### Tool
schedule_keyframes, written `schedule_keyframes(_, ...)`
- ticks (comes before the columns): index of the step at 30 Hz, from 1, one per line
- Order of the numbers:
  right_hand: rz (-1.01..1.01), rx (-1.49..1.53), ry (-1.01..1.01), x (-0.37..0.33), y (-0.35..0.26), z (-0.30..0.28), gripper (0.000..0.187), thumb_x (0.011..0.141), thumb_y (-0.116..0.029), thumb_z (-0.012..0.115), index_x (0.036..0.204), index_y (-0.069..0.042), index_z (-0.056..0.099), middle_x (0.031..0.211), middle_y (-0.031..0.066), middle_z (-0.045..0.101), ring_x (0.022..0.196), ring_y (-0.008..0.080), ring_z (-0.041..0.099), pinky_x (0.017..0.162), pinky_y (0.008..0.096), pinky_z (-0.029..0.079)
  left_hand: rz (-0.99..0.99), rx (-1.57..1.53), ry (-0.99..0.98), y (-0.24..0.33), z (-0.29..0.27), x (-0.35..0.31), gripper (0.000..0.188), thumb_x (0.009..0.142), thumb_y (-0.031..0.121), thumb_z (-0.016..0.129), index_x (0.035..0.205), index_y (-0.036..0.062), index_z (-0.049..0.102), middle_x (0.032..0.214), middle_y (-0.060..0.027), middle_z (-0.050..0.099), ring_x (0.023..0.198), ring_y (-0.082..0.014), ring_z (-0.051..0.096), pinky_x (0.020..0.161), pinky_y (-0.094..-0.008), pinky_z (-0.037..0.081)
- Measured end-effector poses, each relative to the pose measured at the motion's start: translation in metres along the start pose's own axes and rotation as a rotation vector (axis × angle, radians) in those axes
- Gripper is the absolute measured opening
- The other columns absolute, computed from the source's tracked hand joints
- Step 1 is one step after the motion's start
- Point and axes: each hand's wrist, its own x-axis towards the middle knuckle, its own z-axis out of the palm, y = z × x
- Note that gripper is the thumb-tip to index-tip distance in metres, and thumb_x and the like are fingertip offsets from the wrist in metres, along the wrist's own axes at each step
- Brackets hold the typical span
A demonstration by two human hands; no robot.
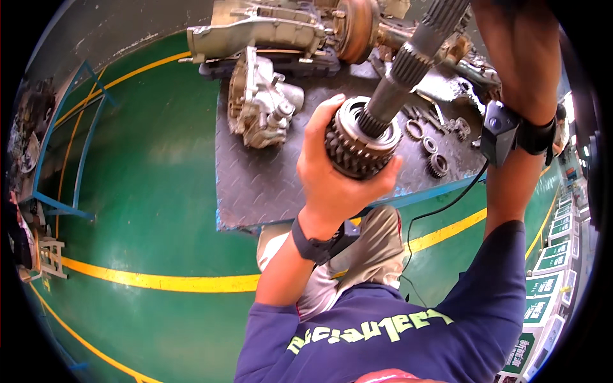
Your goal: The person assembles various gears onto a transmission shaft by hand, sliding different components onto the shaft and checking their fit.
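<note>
My left hand (332, 169) is wrapped around a dark toothed gear assembly (359, 152) with a bright ring at its upper face. Out of the gear's centre rises a long splined steel shaft (399, 80), tilted up to the right and running out of the top of the picture. My right arm reaches up beside the shaft, and my right hand (507, 9) is dark and cut off at the upper edge. Its fingers are hidden, so whether it grips the shaft does not show. Both wrists carry black straps with small devices.
The metal workbench (255, 191) holds a cast gearbox housing (262, 102), a larger casing (255, 37), a rusty drum (355, 29) and several loose rings and gears (437, 165). A black cable (440, 207) hangs by my right arm. A blue frame (80, 153) stands at left.
</note>
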Motion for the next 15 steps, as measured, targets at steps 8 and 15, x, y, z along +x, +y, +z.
schedule_keyframes(8,-0.028,0.137,0.109,0.014,0.021,-0.028,0.09,0.067,-0.026,0.095,0.136,0.004,0.047,0.119,0.0131,0.065,0.11,0.0214,0.064,0.097,0.0362,0.051,-0.01,0.023,-0.038,0.001,-0.006,-0.002,0.09,0.062,0.016,0.091,0.139,0.0027,0.047,0.116,-0.0138,0.066,0.098,-0.0216,0.068,0.089,-0.0354,0.055)
schedule_keyframes(15,0.026,0.122,0.15,0.001,0.047,-0.047,0.086,0.069,-0.026,0.093,0.135,0.003,0.047,0.12,0.0127,0.064,0.111,0.0218,0.063,0.097,0.0355,0.051,-0.027,0.032,-0.093,0.004,-0.005,-0.001,0.092,0.061,0.016,0.092,0.14,0.0024,0.046,0.115,-0.0139,0.066,0.099,-0.0217,0.068,0.089,-0.0355,0.055)
